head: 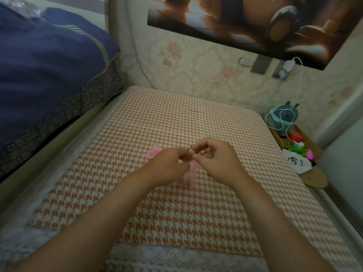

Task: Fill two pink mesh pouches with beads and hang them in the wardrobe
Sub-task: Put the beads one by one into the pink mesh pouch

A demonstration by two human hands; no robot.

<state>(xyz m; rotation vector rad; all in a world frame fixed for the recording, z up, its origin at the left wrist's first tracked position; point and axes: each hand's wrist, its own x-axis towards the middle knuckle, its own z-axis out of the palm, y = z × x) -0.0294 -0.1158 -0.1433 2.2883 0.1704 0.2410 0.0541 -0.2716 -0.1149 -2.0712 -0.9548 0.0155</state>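
Pinching tan beads point(190, 152) between them, both hands point(193, 158) hover over pink mesh pouches point(191, 171)

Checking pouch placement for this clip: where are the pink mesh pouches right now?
In the head view, the pink mesh pouches lie mid-frame on the houndstooth cloth, mostly hidden under the left hand and right hand.

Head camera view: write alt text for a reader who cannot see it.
Two bare hands, the left hand and right hand, meet over an orange-and-white checked cloth, pinching a small cluster of tan beads between the fingertips. Pink pouches lie on the cloth under the hands. A blue quilt sits to the left, a stuffed toy to the right.
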